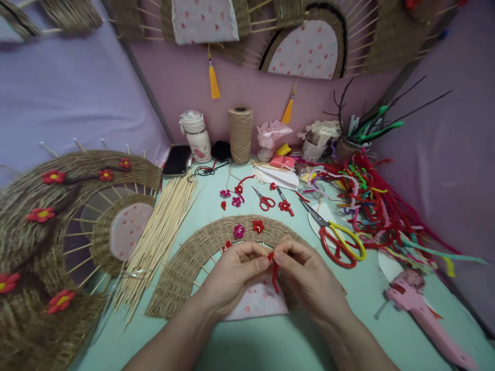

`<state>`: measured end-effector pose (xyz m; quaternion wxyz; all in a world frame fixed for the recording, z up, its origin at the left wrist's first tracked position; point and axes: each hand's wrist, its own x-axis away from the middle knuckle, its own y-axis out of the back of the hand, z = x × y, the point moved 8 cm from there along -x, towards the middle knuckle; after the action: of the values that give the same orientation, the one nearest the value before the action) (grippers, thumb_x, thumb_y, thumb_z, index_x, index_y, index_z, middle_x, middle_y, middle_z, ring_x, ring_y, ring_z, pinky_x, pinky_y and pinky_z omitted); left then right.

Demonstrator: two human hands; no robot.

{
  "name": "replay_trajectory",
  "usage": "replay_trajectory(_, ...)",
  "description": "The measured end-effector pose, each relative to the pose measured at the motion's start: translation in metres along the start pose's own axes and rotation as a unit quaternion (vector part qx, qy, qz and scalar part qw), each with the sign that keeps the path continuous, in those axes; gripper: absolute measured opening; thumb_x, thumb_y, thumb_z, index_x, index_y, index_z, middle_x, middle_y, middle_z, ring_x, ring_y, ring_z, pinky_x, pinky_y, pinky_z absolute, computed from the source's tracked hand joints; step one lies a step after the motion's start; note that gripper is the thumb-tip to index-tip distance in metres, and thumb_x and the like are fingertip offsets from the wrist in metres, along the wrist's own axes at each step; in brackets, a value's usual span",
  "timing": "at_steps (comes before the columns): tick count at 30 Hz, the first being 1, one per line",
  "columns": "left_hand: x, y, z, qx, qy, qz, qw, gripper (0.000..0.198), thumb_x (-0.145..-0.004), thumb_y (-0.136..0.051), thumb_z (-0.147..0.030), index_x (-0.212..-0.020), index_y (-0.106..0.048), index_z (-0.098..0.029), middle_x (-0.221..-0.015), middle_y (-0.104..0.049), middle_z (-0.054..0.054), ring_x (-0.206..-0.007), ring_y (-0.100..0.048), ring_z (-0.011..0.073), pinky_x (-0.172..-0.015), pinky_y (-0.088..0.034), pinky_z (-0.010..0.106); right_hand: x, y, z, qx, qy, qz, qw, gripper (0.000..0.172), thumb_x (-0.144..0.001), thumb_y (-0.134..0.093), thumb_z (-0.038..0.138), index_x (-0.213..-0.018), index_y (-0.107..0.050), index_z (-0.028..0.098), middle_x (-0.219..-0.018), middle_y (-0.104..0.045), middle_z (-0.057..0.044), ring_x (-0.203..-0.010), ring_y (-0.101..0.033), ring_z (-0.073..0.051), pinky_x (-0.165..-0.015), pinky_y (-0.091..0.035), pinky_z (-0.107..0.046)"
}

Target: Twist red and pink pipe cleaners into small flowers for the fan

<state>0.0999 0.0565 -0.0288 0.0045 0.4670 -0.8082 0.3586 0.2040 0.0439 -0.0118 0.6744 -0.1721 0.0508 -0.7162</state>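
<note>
Between the fingertips of my left hand [242, 273] and my right hand [305, 278] is a red pipe cleaner [275, 278], partly bent up at the top with a loose end hanging down. Both hands pinch it, close together. Beneath them lies a semicircular fan of woven twine [185, 273] on thin sticks, with a dotted white cloth [255, 304] at its centre, partly covered by my hands. A purple flower [239, 231] and a red flower [258, 226] rest on the woven band. Another red flower [227, 246] is half hidden by my left hand.
Small red scissors [264, 199] and large red-yellow scissors [336, 237] lie beyond my hands. At right are a pile of coloured pipe cleaners [367, 190] and a pink glue gun [425, 319]. Bamboo sticks [162, 232] and a larger flowered fan [23, 242] stand left. Behind is a twine spool [240, 136].
</note>
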Motion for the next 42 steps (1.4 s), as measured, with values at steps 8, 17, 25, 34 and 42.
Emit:
replay_trajectory(8,0.002,-0.001,0.008,0.053,0.056,-0.016,0.997,0.019,-0.067,-0.074,-0.019,-0.075,-0.059,-0.01,-0.071,-0.063,0.003,-0.067,-0.062,0.0107,-0.073,-0.05,0.026,0.001,-0.007,-0.019,-0.141,-0.091,-0.002,0.986,0.018,-0.068,-0.075,0.029,-0.069,-0.062,0.016,-0.056,-0.054,0.004,-0.052,-0.049,-0.006,-0.052,-0.039,-0.018)
replay_trajectory(17,-0.003,0.001,0.01,0.094,0.048,-0.007,0.994,0.018,-0.07,-0.072,-0.017,-0.077,-0.057,-0.011,-0.067,-0.064,0.003,-0.061,-0.062,0.0093,-0.066,-0.051,0.024,-0.001,0.0,-0.018,-0.098,-0.095,-0.001,0.991,0.021,-0.071,-0.072,0.034,-0.083,-0.069,0.017,-0.067,-0.064,-0.002,-0.063,-0.059,-0.011,-0.061,-0.048,-0.021)
replay_trajectory(25,0.001,-0.002,0.013,0.107,0.069,0.022,0.992,0.025,-0.073,-0.069,-0.018,-0.092,-0.052,-0.015,-0.066,-0.062,0.001,-0.06,-0.061,0.0085,-0.067,-0.051,0.024,-0.002,-0.007,-0.014,-0.1,-0.075,0.077,0.989,0.019,-0.072,-0.073,0.029,-0.088,-0.069,0.019,-0.072,-0.065,-0.001,-0.064,-0.059,-0.01,-0.062,-0.047,-0.023)
replay_trajectory(34,0.004,-0.007,0.016,0.117,0.104,0.036,0.987,0.026,-0.072,-0.071,-0.022,-0.087,-0.051,-0.015,-0.063,-0.062,0.0,-0.057,-0.061,0.0089,-0.063,-0.051,0.023,0.0,-0.011,-0.012,-0.074,-0.059,0.113,0.989,0.014,-0.076,-0.069,0.027,-0.087,-0.065,0.019,-0.068,-0.062,0.0,-0.063,-0.059,-0.01,-0.06,-0.046,-0.022)
replay_trajectory(42,0.006,-0.011,0.017,0.129,0.102,0.055,0.985,0.022,-0.073,-0.07,-0.023,-0.081,-0.052,-0.014,-0.062,-0.06,0.0,-0.057,-0.059,0.0069,-0.066,-0.05,0.022,0.0,-0.012,-0.002,-0.032,-0.025,0.112,0.993,0.01,-0.076,-0.068,0.027,-0.082,-0.066,0.019,-0.079,-0.058,0.0,-0.065,-0.058,-0.01,-0.063,-0.047,-0.023)
